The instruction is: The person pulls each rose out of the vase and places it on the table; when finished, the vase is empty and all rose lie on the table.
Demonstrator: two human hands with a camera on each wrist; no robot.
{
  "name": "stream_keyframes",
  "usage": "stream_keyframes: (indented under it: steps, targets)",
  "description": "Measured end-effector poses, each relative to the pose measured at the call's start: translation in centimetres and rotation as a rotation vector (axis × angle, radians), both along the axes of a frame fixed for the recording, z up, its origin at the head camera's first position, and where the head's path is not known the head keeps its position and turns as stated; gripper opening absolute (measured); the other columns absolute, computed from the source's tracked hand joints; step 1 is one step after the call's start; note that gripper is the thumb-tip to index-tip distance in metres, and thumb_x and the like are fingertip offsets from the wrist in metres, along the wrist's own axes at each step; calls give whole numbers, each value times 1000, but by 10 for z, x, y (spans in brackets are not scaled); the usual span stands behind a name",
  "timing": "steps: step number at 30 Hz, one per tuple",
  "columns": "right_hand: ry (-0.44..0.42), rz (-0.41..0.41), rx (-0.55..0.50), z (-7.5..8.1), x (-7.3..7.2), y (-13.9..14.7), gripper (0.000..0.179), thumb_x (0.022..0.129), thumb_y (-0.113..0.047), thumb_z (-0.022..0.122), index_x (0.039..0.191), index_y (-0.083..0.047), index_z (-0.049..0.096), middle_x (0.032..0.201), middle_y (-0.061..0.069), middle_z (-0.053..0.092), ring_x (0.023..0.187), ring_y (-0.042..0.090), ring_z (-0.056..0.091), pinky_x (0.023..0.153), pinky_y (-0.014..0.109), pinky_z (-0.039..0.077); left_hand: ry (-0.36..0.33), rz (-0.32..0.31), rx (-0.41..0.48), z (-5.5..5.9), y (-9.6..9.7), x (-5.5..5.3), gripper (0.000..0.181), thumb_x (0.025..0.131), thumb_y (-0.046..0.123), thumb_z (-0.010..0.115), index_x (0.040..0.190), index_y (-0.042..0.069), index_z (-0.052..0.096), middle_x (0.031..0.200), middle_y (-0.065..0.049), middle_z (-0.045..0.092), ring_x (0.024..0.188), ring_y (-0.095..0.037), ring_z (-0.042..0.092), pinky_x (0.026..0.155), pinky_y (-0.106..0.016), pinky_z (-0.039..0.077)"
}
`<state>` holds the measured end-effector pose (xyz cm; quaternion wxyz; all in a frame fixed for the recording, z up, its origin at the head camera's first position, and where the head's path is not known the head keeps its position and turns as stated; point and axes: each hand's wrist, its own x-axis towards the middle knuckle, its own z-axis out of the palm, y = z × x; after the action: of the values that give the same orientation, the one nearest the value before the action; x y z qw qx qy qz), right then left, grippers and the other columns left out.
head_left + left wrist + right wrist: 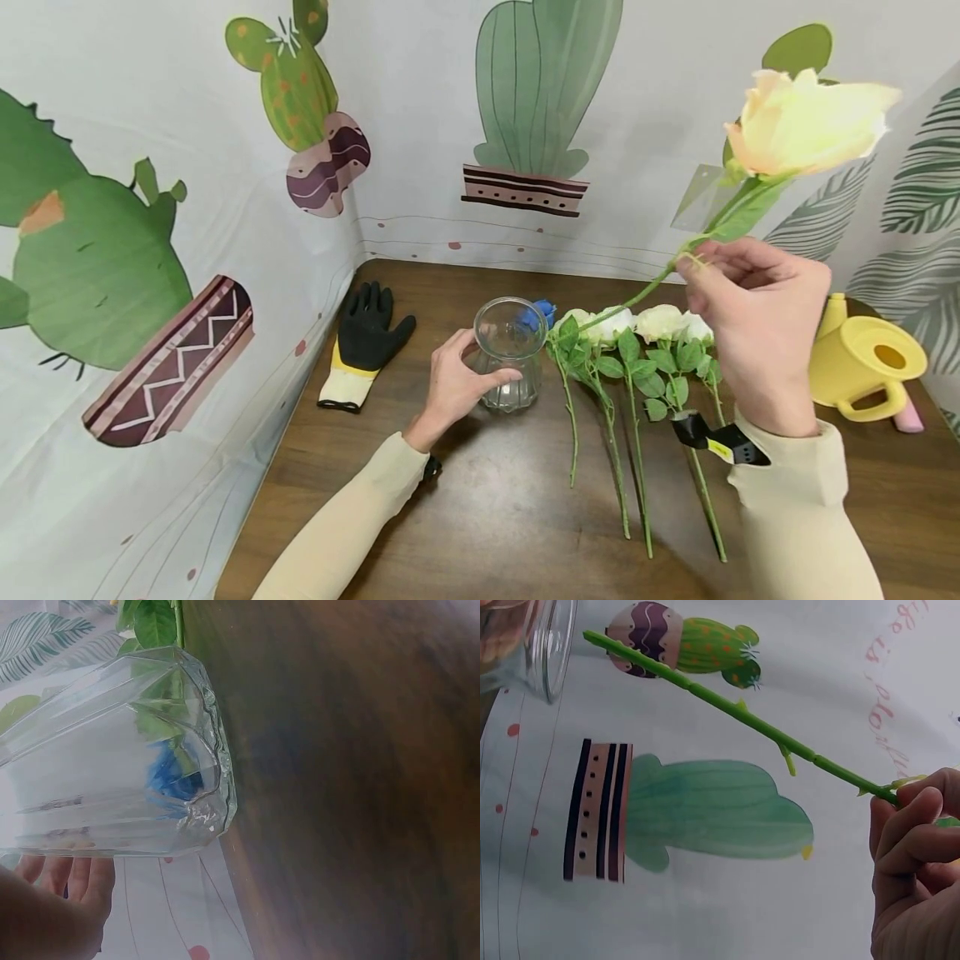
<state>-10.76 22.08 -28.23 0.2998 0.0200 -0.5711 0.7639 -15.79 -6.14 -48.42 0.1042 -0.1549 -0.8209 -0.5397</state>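
Note:
A clear glass vase (510, 367) with a flared rim stands on the table, and my left hand (461, 379) grips its left side, thumb across the front. In the left wrist view the ribbed vase (97, 765) shows a blue flower through its wall. My right hand (757, 292) pinches a cream-peach rose (813, 125) by its stem, blossom up and to the right. The stem slants down left; in the right wrist view its cut end on the green stem (739, 712) is close to the vase rim (551, 645), apart from it.
Several white roses (660, 323) and a blue flower (540, 314) lie behind and right of the vase, stems toward me. A black-and-yellow work glove (367, 333) lies at left. A yellow watering can (862, 367) stands at right, with a pink object (909, 417) beside it.

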Motion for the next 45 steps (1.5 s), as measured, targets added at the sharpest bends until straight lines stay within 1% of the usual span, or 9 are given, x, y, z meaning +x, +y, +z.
stream_keyframes:
  steps: [5,8,13,18,23,30,32,38,45]
  targets:
    - [1,-41,-11,-5,7,17,13,83,24,72,74,14,71,54,8,64,39,15,47,41,19,38,16,9,-9,-1,0,-1,69,72,28,105,131,7,76,123,-13,79,119,-28,76,104,-50,63]
    - [-50,-74,-14,-13,12,28,13,82,24,70,74,14,70,52,8,61,39,16,46,40,19,35,19,7,-2,-2,0,-1,68,72,28,105,130,7,76,123,-13,79,119,-28,76,103,-50,63]
    - [-281,-148,32,-30,20,50,12,86,16,75,77,8,73,50,5,60,43,14,49,43,21,36,12,-3,19,-2,0,-1,68,73,26,104,131,5,76,123,-16,78,120,-29,76,105,-51,63]
    - [-491,-190,143,-51,28,75,17,88,8,78,77,-5,78,51,-2,64,46,8,54,49,19,41,4,-1,28,-1,0,0,68,72,26,105,131,5,76,123,-16,78,119,-29,76,105,-53,63]
    - [-619,-145,198,-78,31,100,26,91,5,74,75,-14,80,56,-9,70,47,4,57,49,16,43,-1,-2,28,0,0,0,69,73,26,104,131,4,75,122,-15,78,119,-29,76,106,-54,63]
    - [-896,-128,336,-116,30,128,35,98,-10,73,71,-32,79,60,-20,69,50,2,57,54,18,42,10,0,23,0,0,1,68,73,24,104,131,5,76,121,-13,79,116,-29,76,103,-56,63]
    - [-946,-117,358,-125,29,133,35,98,-13,73,70,-35,79,61,-22,68,51,1,57,55,19,42,9,1,21,0,0,0,67,72,24,104,131,5,76,120,-13,79,116,-29,76,102,-56,63]
    - [-985,-58,275,-147,31,147,37,98,-11,72,69,-34,78,62,-18,69,52,1,57,50,19,45,15,-2,14,0,0,1,68,73,25,104,131,5,75,121,-14,79,117,-29,76,102,-52,64]
    - [-979,-2,190,-168,30,160,37,99,-7,70,70,-28,79,61,-14,68,54,1,56,50,18,45,32,-1,9,-1,-1,1,67,72,25,104,130,7,76,120,-14,79,116,-28,76,99,-51,64]
